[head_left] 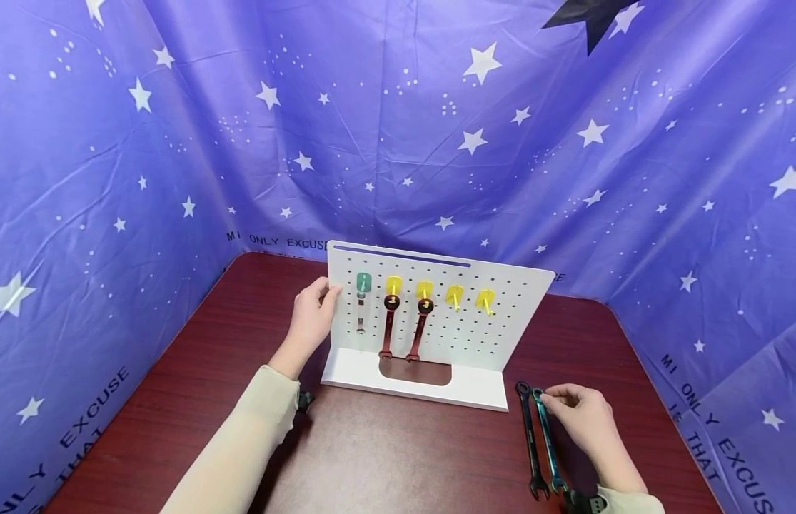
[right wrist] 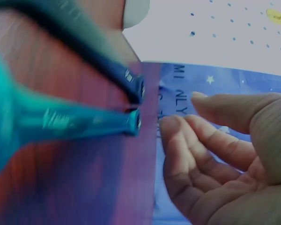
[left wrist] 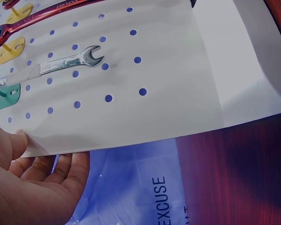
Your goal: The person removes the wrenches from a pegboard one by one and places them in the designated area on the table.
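Note:
My left hand (head_left: pixel 310 318) grips the left edge of a white pegboard (head_left: pixel 516 285), thumb on the front and fingers behind. From the board's green hook (left wrist: pixel 8 97) hangs a small silver wrench (left wrist: pixel 61 64). Two red combination wrenches (head_left: pixel 388 332) hang by their ring ends on yellow hooks beside it. Over the table at the right, my right hand (head_left: pixel 584 417) is at the ring end of a teal wrench (head_left: pixel 547 435). In the right wrist view its thumb and fingers are parted, with nothing between them. A black wrench (head_left: pixel 531 442) lies just left of the teal one.
Two more yellow hooks (head_left: pixel 455 295) stick out on the right part of the board. Its white base (head_left: pixel 475 389) has a cut-out and stands on the dark red table (head_left: pixel 372 450). Blue star-patterned cloth (head_left: pixel 385 143) hangs around the table.

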Demonstrator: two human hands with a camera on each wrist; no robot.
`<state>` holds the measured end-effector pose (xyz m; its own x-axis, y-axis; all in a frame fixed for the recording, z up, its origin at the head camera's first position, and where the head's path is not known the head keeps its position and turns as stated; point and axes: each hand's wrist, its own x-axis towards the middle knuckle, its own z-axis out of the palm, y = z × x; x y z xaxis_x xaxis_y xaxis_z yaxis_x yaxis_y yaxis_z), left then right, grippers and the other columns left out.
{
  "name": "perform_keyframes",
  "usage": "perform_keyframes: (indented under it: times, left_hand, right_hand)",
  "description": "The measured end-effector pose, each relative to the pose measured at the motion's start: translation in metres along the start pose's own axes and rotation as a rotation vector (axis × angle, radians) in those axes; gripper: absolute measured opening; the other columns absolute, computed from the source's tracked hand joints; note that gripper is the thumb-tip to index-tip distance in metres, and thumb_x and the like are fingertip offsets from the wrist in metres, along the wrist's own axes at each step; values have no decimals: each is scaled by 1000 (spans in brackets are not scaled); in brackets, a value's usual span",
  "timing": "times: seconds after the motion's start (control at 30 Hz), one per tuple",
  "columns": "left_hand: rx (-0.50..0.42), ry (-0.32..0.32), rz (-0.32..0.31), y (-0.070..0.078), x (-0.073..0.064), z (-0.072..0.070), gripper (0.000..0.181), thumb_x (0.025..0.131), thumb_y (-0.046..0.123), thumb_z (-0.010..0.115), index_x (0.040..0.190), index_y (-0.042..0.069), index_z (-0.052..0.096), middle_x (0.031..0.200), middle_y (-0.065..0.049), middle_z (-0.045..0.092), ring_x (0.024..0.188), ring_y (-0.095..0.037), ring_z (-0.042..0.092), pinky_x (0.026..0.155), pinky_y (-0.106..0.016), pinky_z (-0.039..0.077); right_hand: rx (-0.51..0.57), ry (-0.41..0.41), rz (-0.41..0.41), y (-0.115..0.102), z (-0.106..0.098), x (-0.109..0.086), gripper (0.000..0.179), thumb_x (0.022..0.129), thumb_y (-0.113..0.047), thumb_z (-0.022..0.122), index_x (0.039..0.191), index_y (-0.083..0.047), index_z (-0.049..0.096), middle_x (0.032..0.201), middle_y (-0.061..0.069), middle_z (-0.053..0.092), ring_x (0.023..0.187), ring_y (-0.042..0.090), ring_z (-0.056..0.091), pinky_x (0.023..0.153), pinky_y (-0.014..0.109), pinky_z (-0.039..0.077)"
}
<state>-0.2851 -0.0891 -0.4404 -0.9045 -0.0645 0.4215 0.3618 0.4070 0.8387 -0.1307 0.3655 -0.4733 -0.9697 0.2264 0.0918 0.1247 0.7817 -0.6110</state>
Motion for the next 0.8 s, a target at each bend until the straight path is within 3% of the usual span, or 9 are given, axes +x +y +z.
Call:
perform_keyframes:
  times: [0.2, 0.43, 0.63, 0.8]
  left_hand:
    - [-5, 2, 1, 0, -1, -1, 15, 104, 14, 61, 100, 0, 67, 92, -16, 73, 75, -27, 65, 60, -34, 47]
    - [-6, 1, 10, 0, 0, 0, 15, 104, 13, 61, 100, 0, 67, 91, -16, 73, 74, -27, 65, 60, -34, 47]
    - [-13, -1, -2, 0, 0, 0, 15, 104, 13, 62, 100, 0, 68, 90, -16, 73, 75, -28, 66, 59, -33, 47]
    - [-9, -4, 1, 1, -1, -1, 15, 104, 12, 62, 101, -1, 68, 90, -17, 72, 75, -29, 66, 60, -34, 46]
  right_hand:
    - [112, 56, -102, -13, 7, 4, 20, 92, -18, 78, 104, -2, 76, 85, 3, 74, 76, 11, 67, 64, 24, 50]
    - [291, 29, -188, -23, 17, 6, 21, 92, -12, 78, 107, 2, 74, 87, 7, 74, 75, 19, 71, 63, 22, 51]
    - [345, -16, -208, -30, 20, 8, 24, 93, -13, 77, 109, 4, 73, 90, 8, 74, 79, 25, 72, 67, 23, 53]
    - [346, -44, -175, -36, 19, 8, 27, 92, -15, 78, 112, 2, 73, 95, 8, 74, 81, 18, 71, 70, 23, 52]
